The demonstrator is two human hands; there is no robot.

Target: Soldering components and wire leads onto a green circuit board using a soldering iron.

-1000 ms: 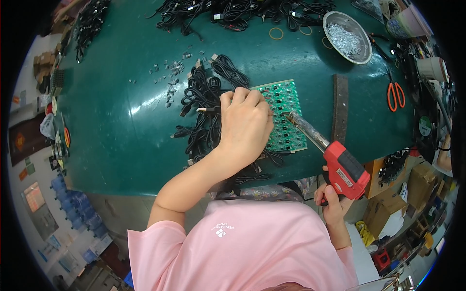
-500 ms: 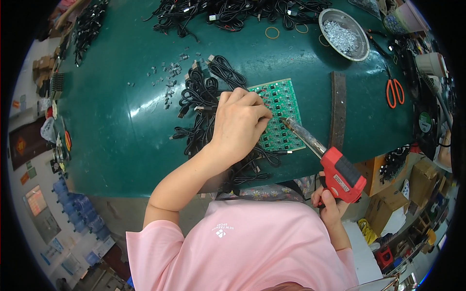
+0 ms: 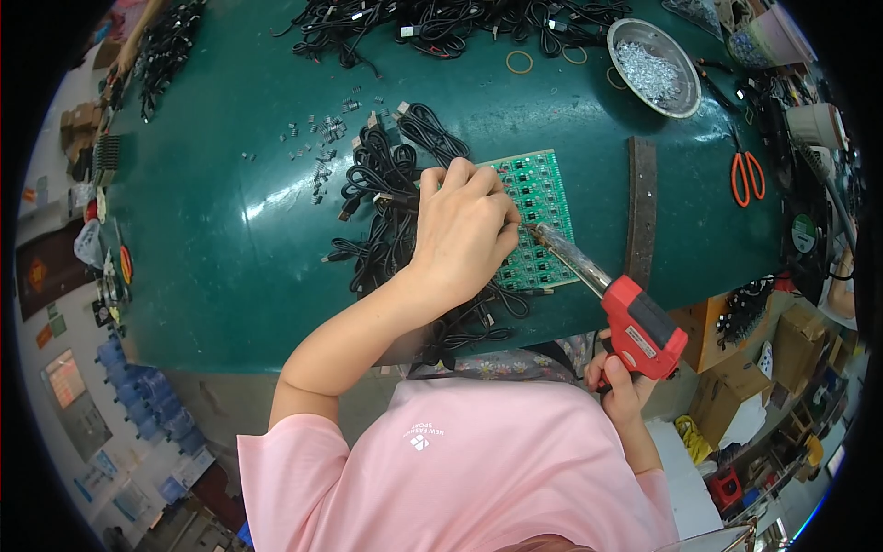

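A green circuit board point(image 3: 538, 189), set with rows of small dark parts, lies on the table. My left hand point(image 3: 464, 230) is over its left half, thumb and fingers pinched together close to the board. What they pinch is too small to make out. My right hand point(image 3: 621, 382) grips a red and black soldering gun point(image 3: 644, 327). Its metal nozzle slants up to the left, and the tip is at the board beside my left fingertips. Bundled black USB cables point(image 3: 382, 189) lie left of the board and partly under my left hand and forearm.
Small dark components point(image 3: 326, 133) are scattered at the left. A metal bowl point(image 3: 688, 87) of small silvery pieces stands at the far right. Nearer are a dark strip point(image 3: 641, 212) and orange-handled scissors point(image 3: 747, 178). More black cables point(image 3: 441, 32) heap along the back.
My left hand has shifted slightly right and down over the board. The soldering gun has moved a little to the left, its tip staying close to my left fingertips.
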